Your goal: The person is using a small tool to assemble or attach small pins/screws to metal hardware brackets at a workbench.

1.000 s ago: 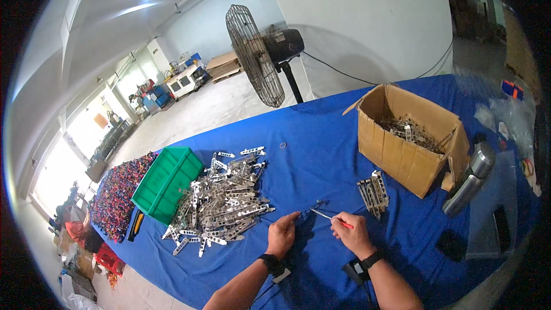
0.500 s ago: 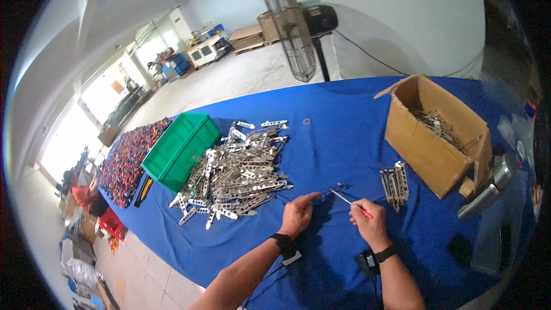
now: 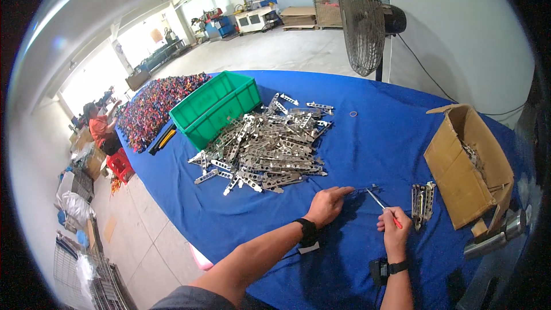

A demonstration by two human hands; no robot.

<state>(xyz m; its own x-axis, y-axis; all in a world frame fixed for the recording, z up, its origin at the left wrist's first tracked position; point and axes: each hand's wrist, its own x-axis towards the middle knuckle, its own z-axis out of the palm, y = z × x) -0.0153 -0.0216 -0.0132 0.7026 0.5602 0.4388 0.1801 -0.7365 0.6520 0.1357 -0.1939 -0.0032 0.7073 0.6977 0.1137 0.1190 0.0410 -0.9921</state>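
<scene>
My left hand (image 3: 325,205) points to the right with its index finger stretched along the near end of a slim metal strip (image 3: 363,189); the other fingers are curled under and partly hidden. My right hand (image 3: 395,227) is closed round the red handle of a screwdriver (image 3: 376,200), whose shaft slants up and left so that its tip meets the strip. Just right of that hand lies a small group of metal strips (image 3: 423,204) side by side. A large heap of perforated metal strips (image 3: 275,149) spreads over the blue cloth left of my hands.
A green crate (image 3: 215,109) stands behind the heap, beside a pile of small multicoloured pieces (image 3: 158,109). An open cardboard box (image 3: 462,178) is at the right, with a metal cylinder (image 3: 496,238) close by. A fan (image 3: 361,20) rises beyond the table; a person (image 3: 100,126) is far left.
The view has swung left, so everything sits farther right or higher in it. Both hands keep nearly the same pose at the strip, with the screwdriver tip still against it.
</scene>
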